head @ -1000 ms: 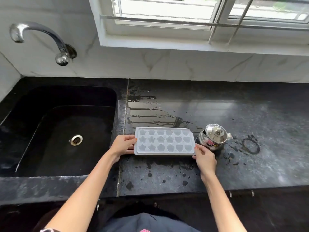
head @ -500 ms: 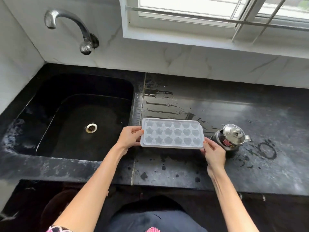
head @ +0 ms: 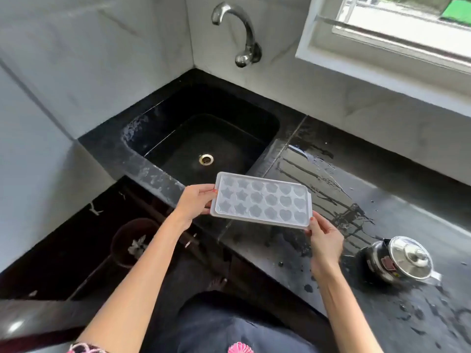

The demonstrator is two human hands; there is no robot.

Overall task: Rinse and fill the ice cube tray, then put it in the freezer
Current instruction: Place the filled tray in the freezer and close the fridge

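A pale translucent ice cube tray (head: 262, 200) with star, flower and heart shaped cells is held level in the air over the counter's front edge, just right of the sink. My left hand (head: 195, 203) grips its left short end. My right hand (head: 325, 239) grips its near right corner from below. The black sink (head: 204, 138) with a metal drain lies behind and to the left of the tray. A curved metal tap (head: 238, 34) sticks out of the wall above the sink. No water runs from it.
The black stone counter (head: 382, 225) to the right is wet, with streaks and drops. A small steel pot with a lid (head: 400, 261) stands on it near my right hand. A window is at upper right. A dark round bin (head: 132, 240) sits on the floor below.
The tray has been lifted off the counter and carried left toward the sink, both hands still on it. The view has swung left, so the pot now lies further right.
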